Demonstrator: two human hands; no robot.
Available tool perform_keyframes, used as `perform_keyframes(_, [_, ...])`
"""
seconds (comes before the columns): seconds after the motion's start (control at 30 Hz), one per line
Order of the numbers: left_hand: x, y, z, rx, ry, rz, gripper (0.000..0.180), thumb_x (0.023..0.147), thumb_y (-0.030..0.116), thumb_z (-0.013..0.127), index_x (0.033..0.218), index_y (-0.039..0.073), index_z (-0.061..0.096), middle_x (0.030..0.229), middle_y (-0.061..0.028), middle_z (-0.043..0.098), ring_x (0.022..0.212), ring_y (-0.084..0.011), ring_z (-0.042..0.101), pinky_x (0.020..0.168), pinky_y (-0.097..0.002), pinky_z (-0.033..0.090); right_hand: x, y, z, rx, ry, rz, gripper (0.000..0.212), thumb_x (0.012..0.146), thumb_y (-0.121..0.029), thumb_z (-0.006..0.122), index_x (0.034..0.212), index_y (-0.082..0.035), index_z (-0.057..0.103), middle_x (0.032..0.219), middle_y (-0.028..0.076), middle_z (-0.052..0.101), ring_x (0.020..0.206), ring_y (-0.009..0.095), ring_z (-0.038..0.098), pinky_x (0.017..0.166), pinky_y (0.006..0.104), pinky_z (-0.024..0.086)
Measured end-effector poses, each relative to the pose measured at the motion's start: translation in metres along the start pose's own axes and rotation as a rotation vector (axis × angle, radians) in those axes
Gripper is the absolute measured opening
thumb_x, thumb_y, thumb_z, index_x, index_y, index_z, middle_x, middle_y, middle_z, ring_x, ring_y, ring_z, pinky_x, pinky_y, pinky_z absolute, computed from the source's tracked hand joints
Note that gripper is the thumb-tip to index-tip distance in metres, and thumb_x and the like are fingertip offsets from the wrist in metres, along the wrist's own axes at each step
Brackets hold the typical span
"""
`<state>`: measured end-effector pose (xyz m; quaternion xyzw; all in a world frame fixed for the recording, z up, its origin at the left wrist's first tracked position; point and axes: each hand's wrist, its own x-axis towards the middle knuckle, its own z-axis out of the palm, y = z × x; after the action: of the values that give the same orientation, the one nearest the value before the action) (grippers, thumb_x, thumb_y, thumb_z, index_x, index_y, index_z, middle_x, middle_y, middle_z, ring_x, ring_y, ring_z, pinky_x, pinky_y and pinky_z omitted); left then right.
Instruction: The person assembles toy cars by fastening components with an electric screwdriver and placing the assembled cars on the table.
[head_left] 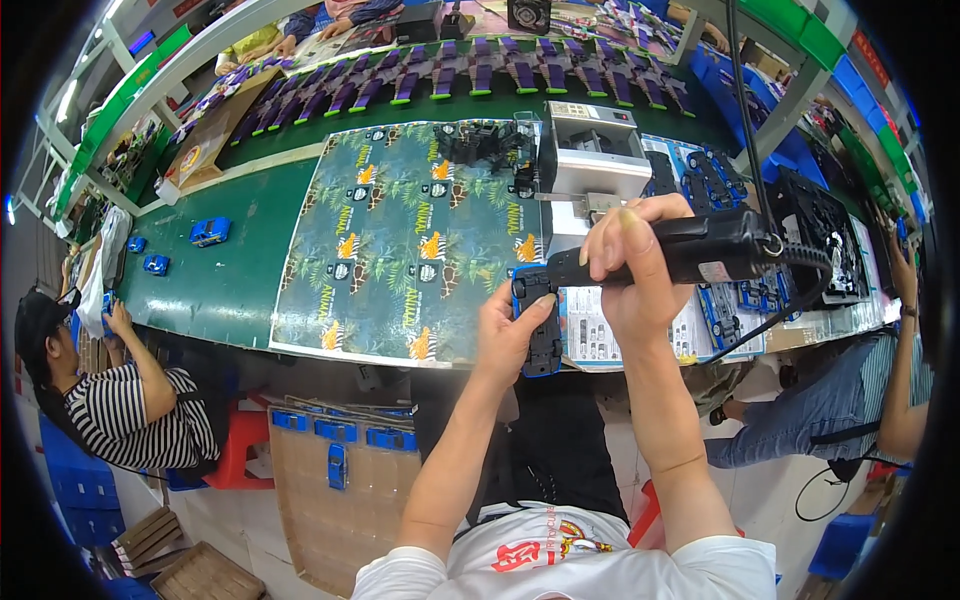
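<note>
A striped-shirted co-worker (pixel 130 400) is by the left end of the green bench (pixel 240 280), where blue cars (pixel 210 232) lie. At the near right corner of the patterned sheet (pixel 388 300), the left hand (pixel 503 335) pinches a chassis (pixel 542 348); the right hand (pixel 640 255) wraps a black driver (pixel 715 245).

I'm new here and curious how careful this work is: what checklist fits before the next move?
1. Blue toy car held: ok, the left hand grips it.
2. Its underside up: ok, the black base shows.
3. Black handheld tool under control: ok, the right hand is wrapped around it.
4. Coiled cord clear of the left hand: ok, it loops on the tool's right.
5. Tool tip seated in a hole: cannot tell, too small to see.
6. Car resting on the worktable: cannot tell from above.
</note>
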<state>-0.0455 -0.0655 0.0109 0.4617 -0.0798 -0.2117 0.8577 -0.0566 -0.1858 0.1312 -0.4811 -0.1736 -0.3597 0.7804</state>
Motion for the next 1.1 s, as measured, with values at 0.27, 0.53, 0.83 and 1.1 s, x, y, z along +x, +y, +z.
perform_keyframes(0.27, [-0.001, 0.007, 0.0, -0.026, 0.022, -0.021, 0.023, 0.089, 0.008, 0.069, 0.11, 0.002, 0.063, 0.094, -0.005, 0.07, 0.076, -0.0107, 0.066, 0.068, -0.0257, 0.056, -0.003, 0.0, 0.001, -0.262, -0.157, -0.013, 0.019, 0.091, -0.007, 0.063, 0.088, -0.004, 0.045, 0.062, 0.006, 0.051, 0.051, 0.013, 0.048, 0.054, 0.0291, 0.046])
perform_keyframes(0.53, [-0.001, 0.007, -0.001, 0.068, -0.017, -0.019, 0.025, 0.086, 0.005, 0.069, 0.11, 0.0, 0.064, 0.094, -0.0028, 0.068, 0.079, -0.007, 0.063, 0.072, -0.0238, 0.052, -0.009, 0.016, -0.01, -0.234, -0.189, -0.031, 0.024, 0.091, -0.011, 0.066, 0.085, -0.006, 0.043, 0.063, 0.004, 0.05, 0.05, 0.012, 0.048, 0.05, 0.0275, 0.045])
perform_keyframes(0.83, [-0.001, 0.007, -0.005, 0.041, -0.013, -0.009, 0.025, 0.086, 0.006, 0.07, 0.109, 0.002, 0.065, 0.093, -0.0027, 0.068, 0.078, -0.0068, 0.062, 0.07, -0.0239, 0.053, -0.016, 0.018, -0.007, -0.161, -0.173, -0.051, 0.027, 0.091, -0.015, 0.068, 0.085, -0.007, 0.043, 0.062, 0.004, 0.049, 0.05, 0.012, 0.047, 0.05, 0.0278, 0.043])
perform_keyframes(1.1, [-0.004, 0.006, 0.002, 0.086, -0.013, 0.005, 0.025, 0.084, 0.004, 0.07, 0.109, 0.001, 0.065, 0.092, -0.0029, 0.068, 0.078, -0.0065, 0.062, 0.07, -0.0239, 0.053, -0.017, 0.008, -0.011, -0.15, -0.158, -0.067, 0.026, 0.091, -0.014, 0.067, 0.085, -0.007, 0.043, 0.062, 0.005, 0.05, 0.051, 0.013, 0.048, 0.052, 0.0291, 0.044])
